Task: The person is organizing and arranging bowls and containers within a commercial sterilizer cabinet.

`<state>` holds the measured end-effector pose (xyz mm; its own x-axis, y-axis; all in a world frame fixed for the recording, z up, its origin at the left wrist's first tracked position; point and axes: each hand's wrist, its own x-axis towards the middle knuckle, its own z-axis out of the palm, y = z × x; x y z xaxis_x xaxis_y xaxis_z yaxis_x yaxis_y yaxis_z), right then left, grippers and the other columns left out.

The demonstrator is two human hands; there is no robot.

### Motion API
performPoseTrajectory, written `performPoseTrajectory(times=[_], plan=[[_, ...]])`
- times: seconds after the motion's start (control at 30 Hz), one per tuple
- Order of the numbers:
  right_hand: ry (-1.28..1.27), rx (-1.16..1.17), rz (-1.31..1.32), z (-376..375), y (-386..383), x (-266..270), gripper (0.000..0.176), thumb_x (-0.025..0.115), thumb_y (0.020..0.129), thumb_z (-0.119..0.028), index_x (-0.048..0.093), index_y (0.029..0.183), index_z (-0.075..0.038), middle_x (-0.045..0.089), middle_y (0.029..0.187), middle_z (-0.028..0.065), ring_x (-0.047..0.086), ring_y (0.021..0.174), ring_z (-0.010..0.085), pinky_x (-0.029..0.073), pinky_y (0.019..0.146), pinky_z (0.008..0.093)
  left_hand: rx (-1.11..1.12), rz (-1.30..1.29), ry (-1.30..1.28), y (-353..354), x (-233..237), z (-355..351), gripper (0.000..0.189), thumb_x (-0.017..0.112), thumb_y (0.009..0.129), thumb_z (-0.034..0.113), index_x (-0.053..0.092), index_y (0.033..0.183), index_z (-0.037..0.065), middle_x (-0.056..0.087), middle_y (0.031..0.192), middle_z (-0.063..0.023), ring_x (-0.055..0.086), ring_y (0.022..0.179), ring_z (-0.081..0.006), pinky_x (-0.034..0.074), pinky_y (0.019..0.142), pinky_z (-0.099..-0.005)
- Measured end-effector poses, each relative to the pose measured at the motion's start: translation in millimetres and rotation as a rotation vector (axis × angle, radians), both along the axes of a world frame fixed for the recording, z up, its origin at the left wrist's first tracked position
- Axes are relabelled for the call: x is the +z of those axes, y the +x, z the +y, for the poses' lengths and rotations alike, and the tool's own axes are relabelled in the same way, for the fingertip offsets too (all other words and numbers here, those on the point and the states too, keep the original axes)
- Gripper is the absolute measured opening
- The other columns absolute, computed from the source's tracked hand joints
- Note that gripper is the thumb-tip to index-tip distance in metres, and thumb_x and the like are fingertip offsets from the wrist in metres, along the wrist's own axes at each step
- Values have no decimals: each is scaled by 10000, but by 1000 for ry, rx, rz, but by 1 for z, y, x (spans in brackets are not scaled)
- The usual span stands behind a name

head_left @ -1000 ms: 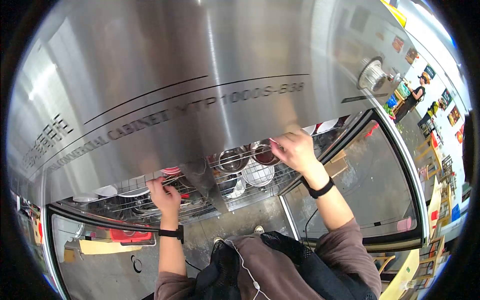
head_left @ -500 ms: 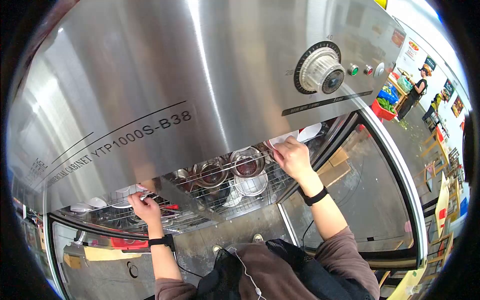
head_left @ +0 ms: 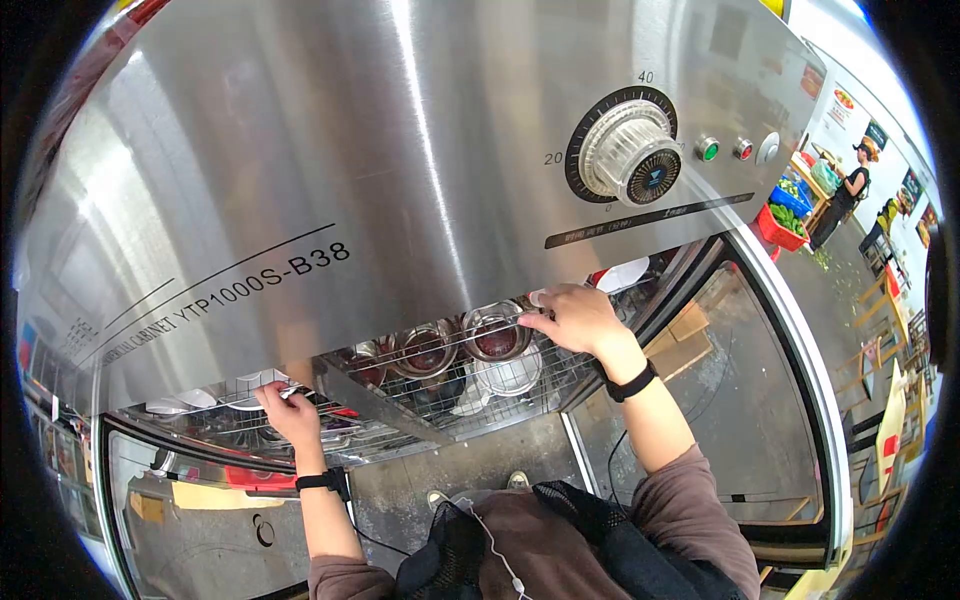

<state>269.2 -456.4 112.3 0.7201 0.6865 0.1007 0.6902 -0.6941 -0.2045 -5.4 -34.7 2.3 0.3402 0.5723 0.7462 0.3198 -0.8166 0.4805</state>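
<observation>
My left hand (head_left: 290, 412) is closed on the front edge of a wire shelf (head_left: 480, 385) in a steel cabinet, near a white dish (head_left: 253, 388). Farther right, my right hand (head_left: 577, 318) has its thumb and fingers closed at the same shelf's front rail, with part of its grip hidden. Steel pots (head_left: 425, 348) with dark reddish insides sit between my hands, and another steel pot (head_left: 497, 335) stands just left of my right hand. Below them lies a white dish (head_left: 507, 372). White bowls (head_left: 622, 275) show beyond my right fingers.
The steel cabinet top panel (head_left: 300, 150) with a large dial (head_left: 630, 150) overhangs the shelf. Glass doors stand open at left (head_left: 200, 540) and right (head_left: 740, 400). Flattened cardboard (head_left: 680, 340) shows through the right door. Other people (head_left: 848, 195) stand at far right near vegetable baskets (head_left: 785, 225).
My right hand has shifted slightly down and left, away from the white dish it was beside, and turned knuckles up. My left hand stays in place. The view has shifted a little.
</observation>
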Motion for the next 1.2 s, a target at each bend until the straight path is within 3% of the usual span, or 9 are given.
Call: performPoseTrajectory(times=[0.17, 0.47, 0.57, 0.63, 0.77, 0.87, 0.9, 1.0, 1.2], plan=[[-26, -71, 127, 9, 5, 4, 795, 516, 954, -733, 721, 1260, -28, 585, 1453, 203, 589, 1309, 369, 487, 1063, 477, -17, -18, -13, 1, 1, 0, 230, 518, 783, -68, 541, 1000, 3, 490, 1000, -189, 556, 876, -422, 478, 760, -470], [125, -28, -6, 9, -17, 1, 705, 597, 955, -650, 710, 1205, -1, 704, 1254, 214, 650, 1199, 395, 491, 1046, 484, -124, -38, 9, -5, -4, 11, 285, 511, 756, -80, 567, 1023, 3, 506, 1006, -219, 562, 880, -453, 470, 750, -491], [147, -49, -135, 9, -32, 4, 653, 659, 923, -627, 734, 1107, -4, 746, 1042, 213, 705, 996, 416, 558, 872, 499, -138, 1, -64, -8, -11, 20, 289, 503, 757, -89, 575, 1016, 17, 529, 1002, -215, 592, 833, -447, 486, 673, -507], [110, -81, -282, 16, -44, 14, 581, 725, 882, -583, 755, 1038, -24, 739, 877, 195, 718, 857, 405, 577, 770, 493, -202, -38, 23, -8, -7, 21, 310, 499, 758, -82, 583, 1041, 12, 516, 979, -211, 568, 839, -444, 479, 709, -498], [267, 12, -310, 60, -74, 52, 325, 797, 871, -334, 751, 1017, -48, 720, 942, 179, 683, 910, 430, 559, 812, 491, -236, -8, 75, -14, -2, 24, 340, 538, 744, -69, 611, 1062, 24, 574, 1008, -211, 620, 855, -456, 513, 675, -523], [366, 233, -471, 120, -77, 52, 313, 778, 884, -320, 751, 1053, -58, 738, 966, 175, 702, 928, 399, 561, 844, 503, -273, 30, -27, -18, -7, 26, 361, 545, 748, -61, 615, 1091, 25, 579, 1012, -200, 623, 848, -447, 512, 644, -515], [264, 202, -267, 140, -75, 46, 319, 740, 914, -314, 736, 1104, -58, 732, 981, 198, 693, 954, 420, 551, 872, 502, -287, 31, -16, -21, -3, 25, 374, 549, 744, -59, 617, 1102, 27, 580, 1017, -198, 626, 851, -443, 515, 641, -513], [125, 329, -91, 200, -83, 62, 319, 699, 939, -303, 722, 1108, -34, 723, 1004, 216, 682, 981, 417, 545, 881, 504, -330, 40, 48, -25, 2, 30, 424, 571, 738, -46, 628, 1151, 34, 585, 1040, -193, 642, 854, -431, 538, 652, -499], [209, 256, -127, 244, -56, 40, 287, 701, 927, -280, 716, 1055, -24, 716, 976, 201, 679, 946, 404, 541, 860, 501, -415, 164, -32, -37, 5, 37, 473, 604, 749, -1, 615, 1218, 60, 580, 1088, -182, 657, 854, -418, 562, 685, -498]])
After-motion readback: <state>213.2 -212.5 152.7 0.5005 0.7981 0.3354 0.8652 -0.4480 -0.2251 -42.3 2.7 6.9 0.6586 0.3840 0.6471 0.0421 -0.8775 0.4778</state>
